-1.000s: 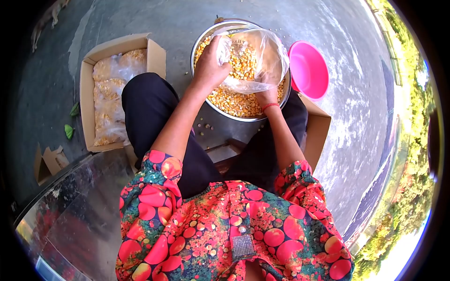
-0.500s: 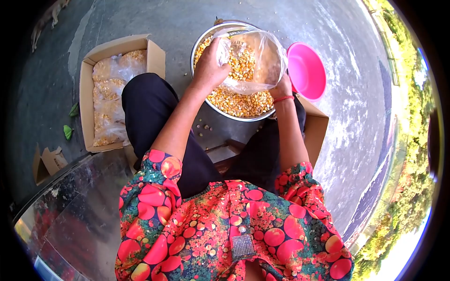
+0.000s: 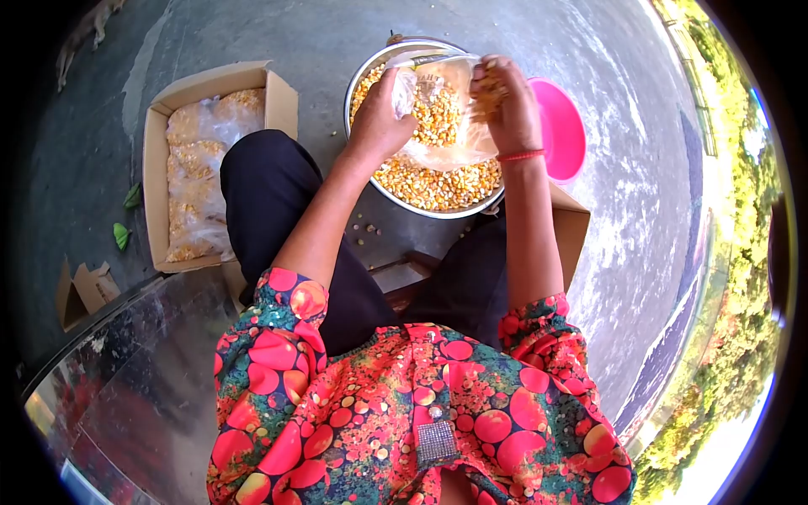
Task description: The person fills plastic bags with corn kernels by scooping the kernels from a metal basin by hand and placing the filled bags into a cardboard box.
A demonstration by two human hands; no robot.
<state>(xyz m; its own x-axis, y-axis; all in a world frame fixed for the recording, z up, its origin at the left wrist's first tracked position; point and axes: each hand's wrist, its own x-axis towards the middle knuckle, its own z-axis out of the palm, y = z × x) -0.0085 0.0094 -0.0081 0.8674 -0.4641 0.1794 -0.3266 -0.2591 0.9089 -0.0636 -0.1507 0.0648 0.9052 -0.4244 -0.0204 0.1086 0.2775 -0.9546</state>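
My left hand [image 3: 380, 120] is closed on the rim of a clear plastic bag [image 3: 438, 157], holding it over a metal basin [image 3: 471, 213]. Loose yellow corn kernels [image 3: 442, 187] fill much of the basin and also show through the bag's film. At the bag's right side, my right hand [image 3: 515, 114], with a red band at the wrist, is curled around a handful of corn kernels [image 3: 488, 93], slightly blurred. How far these kernels are inside the bag's mouth I cannot tell.
To the left stands a cardboard box [image 3: 156, 202] with several bags of corn. A pink bowl [image 3: 562, 130] is right of the basin, above another cardboard box [image 3: 569, 231]. Green leaves [image 3: 122, 236] and stray kernels lie on the concrete floor [image 3: 320, 59].
My right hand has risen from the bag's lower right side to its upper right, and kernels now show in its fingers. The left hand has barely moved.
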